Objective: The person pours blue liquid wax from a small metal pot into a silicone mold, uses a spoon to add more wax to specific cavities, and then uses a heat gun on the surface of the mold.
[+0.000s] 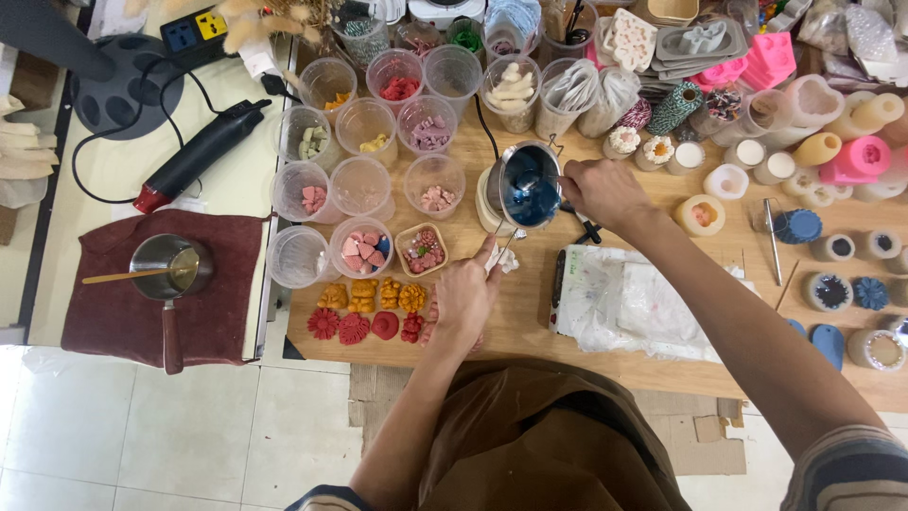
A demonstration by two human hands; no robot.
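**A:** On the wooden worktable, centre: what is the person's right hand holding?

**B:** Item one, a small steel pouring pitcher holding dark blue liquid. The right hand is gripping its handle from the right side, fingers curled closed around it, and is keeping the pitcher tipped so that the spout is leaning down toward the left hand, presumably so the liquid is running where it is wanted. The wrist is bending inward and the forearm is crossing the table from the lower right.

**A:** And the left hand?

**B:** It is reaching up from the table's near edge, thumb and forefinger pinching a small whitish piece with a thin metal pin or wick just below the pitcher's spout. It seems to be steadying the piece there under the pour. The other fingers are folding loosely; what is beneath the palm cannot be told.

**A:** Surroundings?

**B:** Clear plastic cups of coloured wax chips are standing in rows to the left, red and orange flower-shaped wax pieces are lying near the left wrist, and a crumpled white paper sheet is lying below the right forearm. Well apart at far left, a steel saucepan with a wooden stick is resting on a dark red cloth.
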